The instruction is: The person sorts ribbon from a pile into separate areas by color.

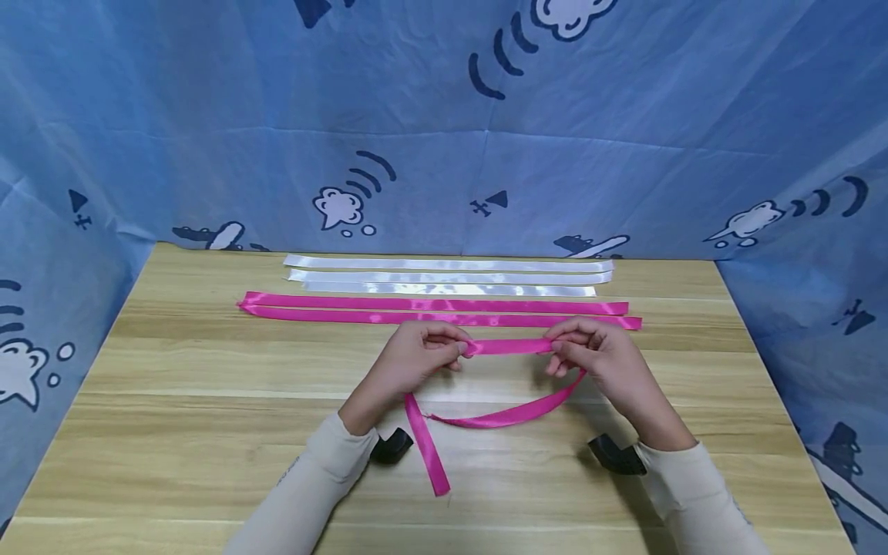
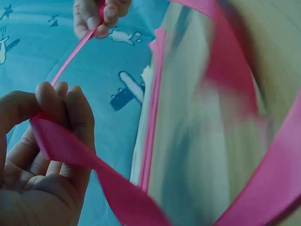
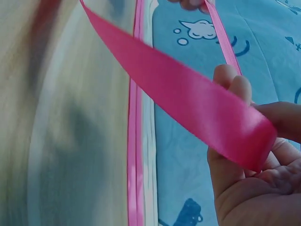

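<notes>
A pink satin ribbon (image 1: 509, 347) is stretched level between both hands, above the wooden table. My left hand (image 1: 425, 351) pinches it between thumb and fingertips. A short span away, my right hand (image 1: 597, 351) pinches the same ribbon. From the right hand a loose length curves down and back to the left, and another end hangs below the left hand. In the left wrist view, the ribbon (image 2: 70, 148) folds over the left fingers and twists downward. The right wrist view has the ribbon (image 3: 188, 96) bending broadly around the right fingertips.
Two pink ribbons (image 1: 444, 316) lie side by side across the table (image 1: 208, 432). Several white ribbons (image 1: 451, 277) lie parallel behind them, near the back edge. A blue patterned cloth (image 1: 416, 92) hangs behind the table and along its sides.
</notes>
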Demonstrator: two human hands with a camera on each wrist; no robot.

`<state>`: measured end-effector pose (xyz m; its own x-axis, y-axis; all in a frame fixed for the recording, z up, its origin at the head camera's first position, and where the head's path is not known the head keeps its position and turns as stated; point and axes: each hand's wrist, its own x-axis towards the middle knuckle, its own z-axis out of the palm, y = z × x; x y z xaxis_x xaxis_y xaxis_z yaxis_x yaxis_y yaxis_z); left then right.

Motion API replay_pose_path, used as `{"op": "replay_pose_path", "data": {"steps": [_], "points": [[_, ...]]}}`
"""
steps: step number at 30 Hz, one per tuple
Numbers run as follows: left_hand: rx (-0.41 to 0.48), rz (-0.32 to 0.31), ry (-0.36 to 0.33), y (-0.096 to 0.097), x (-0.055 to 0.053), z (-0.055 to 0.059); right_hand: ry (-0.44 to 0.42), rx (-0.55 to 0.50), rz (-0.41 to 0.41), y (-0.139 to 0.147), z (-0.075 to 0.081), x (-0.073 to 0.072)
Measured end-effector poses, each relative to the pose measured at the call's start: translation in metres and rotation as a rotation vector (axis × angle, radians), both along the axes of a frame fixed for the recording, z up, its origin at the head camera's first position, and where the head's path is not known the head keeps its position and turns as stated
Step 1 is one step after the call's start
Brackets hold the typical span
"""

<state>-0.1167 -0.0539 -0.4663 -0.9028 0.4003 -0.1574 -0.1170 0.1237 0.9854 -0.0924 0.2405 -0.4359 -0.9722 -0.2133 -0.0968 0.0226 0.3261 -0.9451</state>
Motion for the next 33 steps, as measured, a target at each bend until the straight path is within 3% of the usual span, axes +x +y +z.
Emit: {"op": "replay_pose_path", "data": {"steps": [9,16,33], "points": [[0.01,0.072,-0.01,-0.027,0.0,0.009,0.021,0.01,-0.041,0.013,0.006,0.0],[0.019,0.14,-0.038,-0.043,0.0,0.014,0.039,-0.087,-0.055,0.022,0.005,0.0],[-0.004,0.273,0.012,-0.092,-0.004,0.015,0.041,-0.244,-0.132,0.043,0.005,0.001]]}}
